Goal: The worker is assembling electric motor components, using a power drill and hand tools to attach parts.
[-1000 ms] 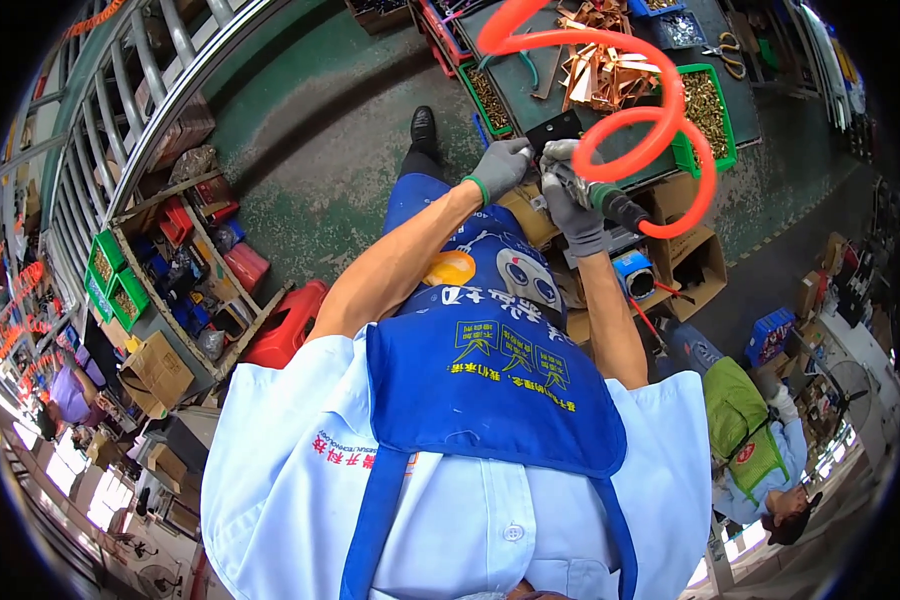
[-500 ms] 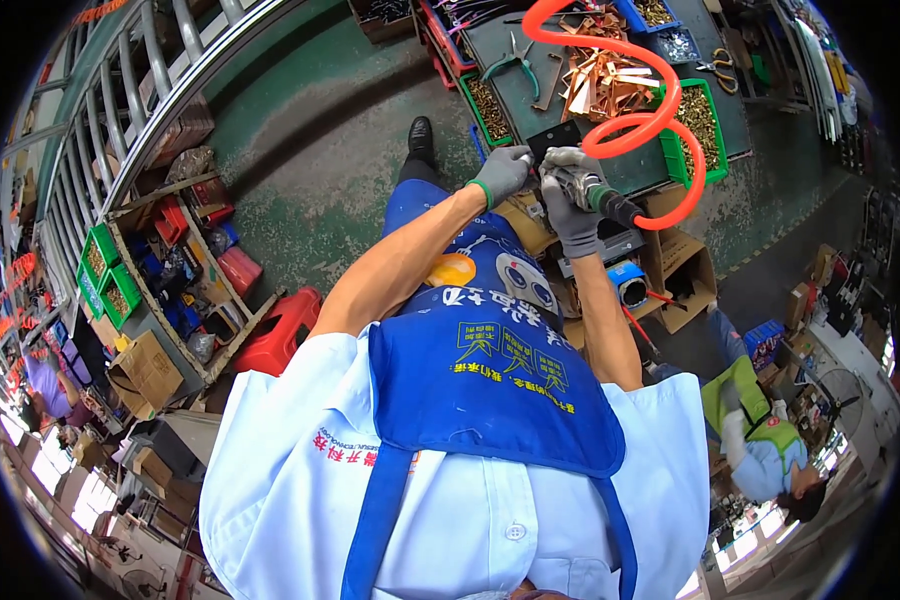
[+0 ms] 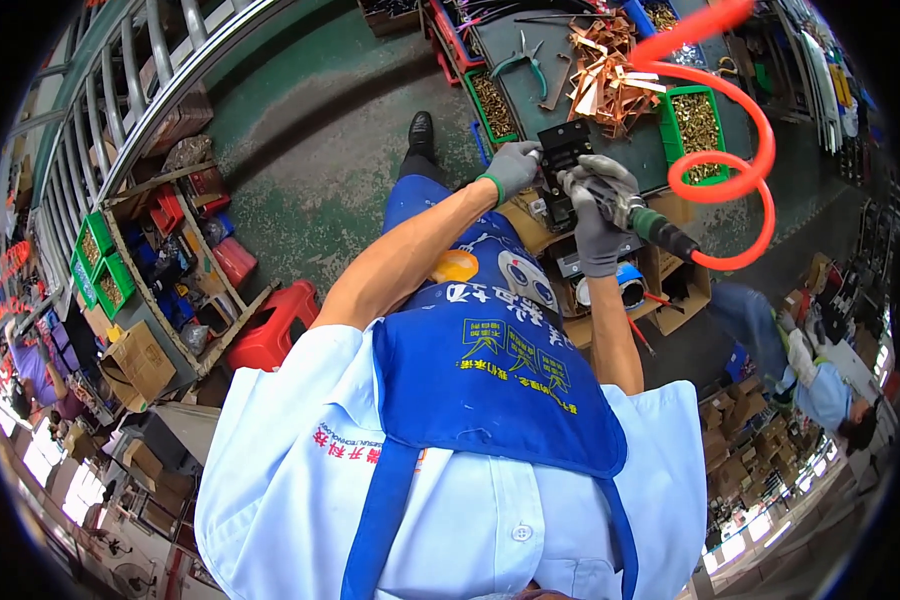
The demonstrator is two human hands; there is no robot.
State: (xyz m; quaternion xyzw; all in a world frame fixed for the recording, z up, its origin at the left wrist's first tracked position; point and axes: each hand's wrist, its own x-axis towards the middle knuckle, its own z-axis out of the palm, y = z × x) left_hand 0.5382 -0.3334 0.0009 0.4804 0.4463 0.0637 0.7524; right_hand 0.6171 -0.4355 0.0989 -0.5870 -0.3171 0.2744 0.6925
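My left hand, in a grey glove with a green cuff, is closed at the left edge of a black block-like part. That part lies at the near edge of the workbench, with small openings or fittings on its face. My right hand, gloved in grey too, wraps around a power screwdriver with a silver and green body. The tool's working end points left at the black part; whether its tip touches is hidden by my fingers. From its rear end a coiled red air hose loops upward.
On the workbench lie a copper strip pile and teal-handled pliers. Green bins of brass screws stand at right and left. Below are a cardboard box and a red stool. A co-worker is at far right.
My right hand and the screwdriver have shifted slightly right and nearer me, showing more of the black part. The hose has swung right. My left hand has moved slightly right.
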